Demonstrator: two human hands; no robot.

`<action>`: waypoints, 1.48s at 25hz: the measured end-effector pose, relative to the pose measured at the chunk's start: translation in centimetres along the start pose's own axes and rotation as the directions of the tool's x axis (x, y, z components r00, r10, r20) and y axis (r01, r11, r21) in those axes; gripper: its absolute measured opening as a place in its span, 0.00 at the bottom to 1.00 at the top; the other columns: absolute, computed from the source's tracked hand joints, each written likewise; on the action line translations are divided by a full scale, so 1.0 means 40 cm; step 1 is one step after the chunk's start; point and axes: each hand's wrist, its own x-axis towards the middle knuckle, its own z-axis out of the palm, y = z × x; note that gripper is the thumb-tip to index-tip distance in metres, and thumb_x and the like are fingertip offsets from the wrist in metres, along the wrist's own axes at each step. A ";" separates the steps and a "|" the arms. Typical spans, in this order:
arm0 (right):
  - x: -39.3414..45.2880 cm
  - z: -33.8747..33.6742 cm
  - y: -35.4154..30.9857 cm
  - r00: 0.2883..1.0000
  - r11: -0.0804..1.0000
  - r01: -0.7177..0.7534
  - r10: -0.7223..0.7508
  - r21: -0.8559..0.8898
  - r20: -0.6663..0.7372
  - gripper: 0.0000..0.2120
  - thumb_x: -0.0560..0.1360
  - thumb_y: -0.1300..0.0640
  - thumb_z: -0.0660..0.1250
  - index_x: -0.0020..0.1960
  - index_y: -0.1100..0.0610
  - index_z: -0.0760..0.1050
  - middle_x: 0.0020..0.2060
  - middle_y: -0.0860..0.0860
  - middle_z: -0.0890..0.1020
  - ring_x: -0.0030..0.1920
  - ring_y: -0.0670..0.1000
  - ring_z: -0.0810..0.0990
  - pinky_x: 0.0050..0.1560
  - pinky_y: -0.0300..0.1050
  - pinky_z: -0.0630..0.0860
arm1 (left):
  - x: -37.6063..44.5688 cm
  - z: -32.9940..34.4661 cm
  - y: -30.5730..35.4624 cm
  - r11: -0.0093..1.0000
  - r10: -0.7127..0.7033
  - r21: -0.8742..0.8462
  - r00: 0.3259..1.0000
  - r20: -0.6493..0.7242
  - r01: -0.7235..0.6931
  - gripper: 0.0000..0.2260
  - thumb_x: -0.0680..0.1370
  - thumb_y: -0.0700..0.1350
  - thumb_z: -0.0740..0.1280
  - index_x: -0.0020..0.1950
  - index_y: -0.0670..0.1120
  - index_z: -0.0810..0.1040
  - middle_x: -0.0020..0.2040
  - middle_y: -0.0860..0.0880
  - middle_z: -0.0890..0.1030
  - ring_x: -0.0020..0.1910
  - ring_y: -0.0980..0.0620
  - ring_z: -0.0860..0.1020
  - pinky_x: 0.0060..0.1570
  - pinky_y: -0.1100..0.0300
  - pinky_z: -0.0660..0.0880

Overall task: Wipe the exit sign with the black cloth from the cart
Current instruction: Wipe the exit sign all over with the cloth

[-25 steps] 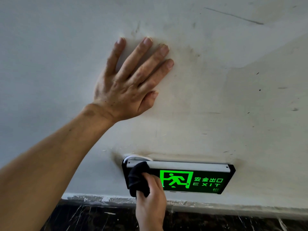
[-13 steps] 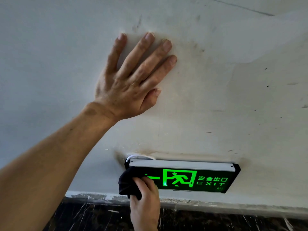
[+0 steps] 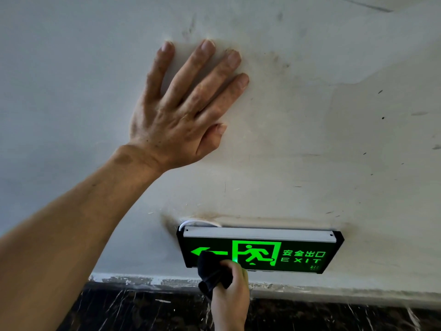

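The exit sign [image 3: 286, 253] is a black box with a lit green arrow, running figure and EXIT lettering, mounted low on a white wall. My right hand [image 3: 230, 297] reaches up from the bottom edge and grips a bunched black cloth [image 3: 211, 268]. The cloth presses on the sign's lower left part, just under the green arrow. My left hand [image 3: 181, 111] lies flat on the wall above the sign, fingers spread, holding nothing.
The white wall [image 3: 334, 139] is scuffed and stained around the sign. A thin white cable [image 3: 198, 222] loops out at the sign's top left corner. Below the wall runs a dark marbled skirting band [image 3: 310, 316] with a chipped paint edge.
My right hand has slid the cloth from the sign's left end down to its lower left edge, uncovering the green arrow. The left hand stays pressed on the wall.
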 end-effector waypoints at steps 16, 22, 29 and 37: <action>0.112 -0.267 0.050 0.864 0.821 -0.169 0.390 0.546 -0.319 0.15 0.69 0.71 0.70 0.40 0.51 0.76 0.38 0.55 0.81 0.42 0.59 0.79 0.46 0.53 0.76 | -0.005 0.003 0.000 0.999 0.002 0.035 1.000 -0.011 -0.002 0.28 0.80 0.54 0.55 0.78 0.45 0.63 0.76 0.43 0.64 0.74 0.38 0.64 0.68 0.33 0.62; 0.148 -0.346 0.072 0.804 0.488 -0.233 0.584 0.841 -0.116 0.17 0.74 0.74 0.60 0.62 0.68 0.73 0.61 0.71 0.76 0.53 0.65 0.77 0.50 0.55 0.70 | -0.007 0.000 0.003 1.000 0.006 0.025 1.000 -0.015 -0.006 0.28 0.80 0.54 0.55 0.79 0.45 0.62 0.76 0.43 0.64 0.74 0.38 0.63 0.68 0.33 0.62; 0.152 -0.375 0.015 0.862 0.304 -0.258 0.502 0.917 0.076 0.22 0.77 0.69 0.60 0.71 0.61 0.69 0.67 0.63 0.75 0.64 0.63 0.76 0.49 0.52 0.82 | -0.009 0.000 0.006 1.000 0.014 0.024 1.000 -0.012 -0.014 0.28 0.80 0.54 0.55 0.79 0.45 0.63 0.76 0.43 0.64 0.74 0.38 0.63 0.68 0.33 0.62; 0.136 -0.391 -0.037 0.917 0.358 -0.270 0.379 0.894 0.125 0.20 0.76 0.69 0.61 0.68 0.60 0.73 0.65 0.64 0.77 0.63 0.65 0.77 0.63 0.61 0.73 | -0.011 0.003 0.002 1.000 0.007 0.002 0.999 -0.038 -0.007 0.28 0.80 0.53 0.55 0.79 0.44 0.63 0.76 0.43 0.63 0.75 0.38 0.63 0.69 0.33 0.60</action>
